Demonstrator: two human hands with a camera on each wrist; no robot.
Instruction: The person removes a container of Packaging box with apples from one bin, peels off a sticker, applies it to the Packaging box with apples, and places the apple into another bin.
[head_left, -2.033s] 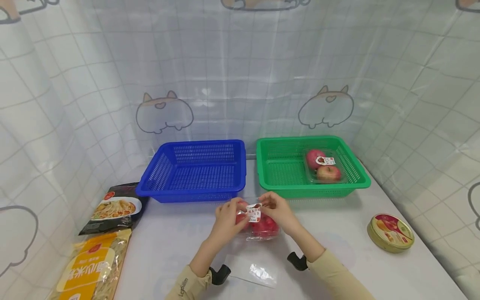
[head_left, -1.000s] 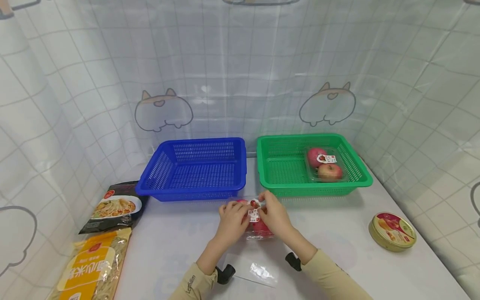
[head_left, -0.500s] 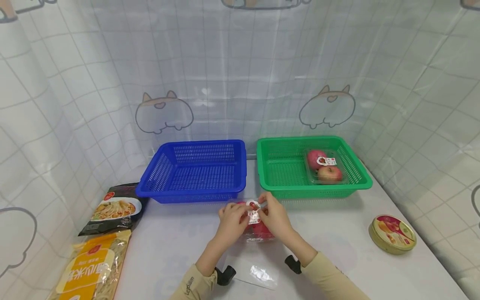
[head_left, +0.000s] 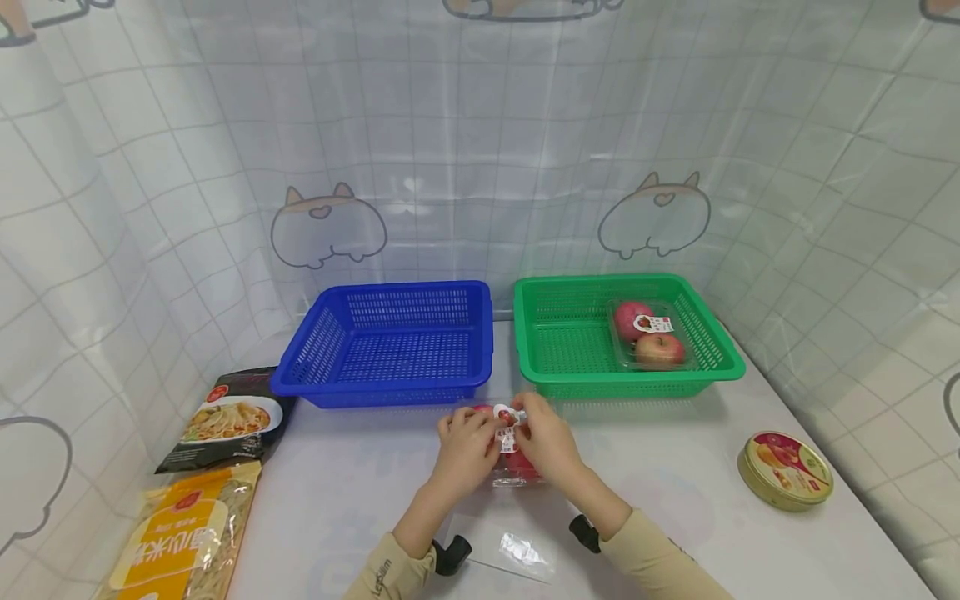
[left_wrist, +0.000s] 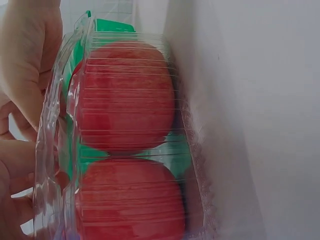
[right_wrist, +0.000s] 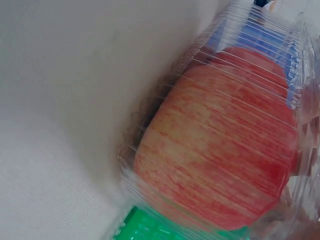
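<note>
A clear plastic box [head_left: 517, 477] of red apples [left_wrist: 127, 100] rests on the table in front of the baskets. On its lid is a white label [head_left: 506, 439] with red print, partly covered by fingers. My left hand [head_left: 467, 454] lies over the left side of the lid, its fingertips at the label. From the other side my right hand [head_left: 551, 442] touches the label's right edge with thumb and fingers. In the right wrist view a large red-and-yellow apple [right_wrist: 215, 150] shows through the ribbed wall of the box.
A blue basket [head_left: 408, 387] and a green basket [head_left: 630, 377] stand behind; the green one holds a labelled box of apples [head_left: 658, 350]. A black noodle packet [head_left: 232, 417] and yellow noodle bag [head_left: 183, 533] lie left, a round tin [head_left: 785, 471] right, a white sheet [head_left: 502, 546] in front.
My left hand has moved right and further over the lid. The label has gone from between both hands' fingertips to lying on the lid, and the right fingers have shifted along its edge.
</note>
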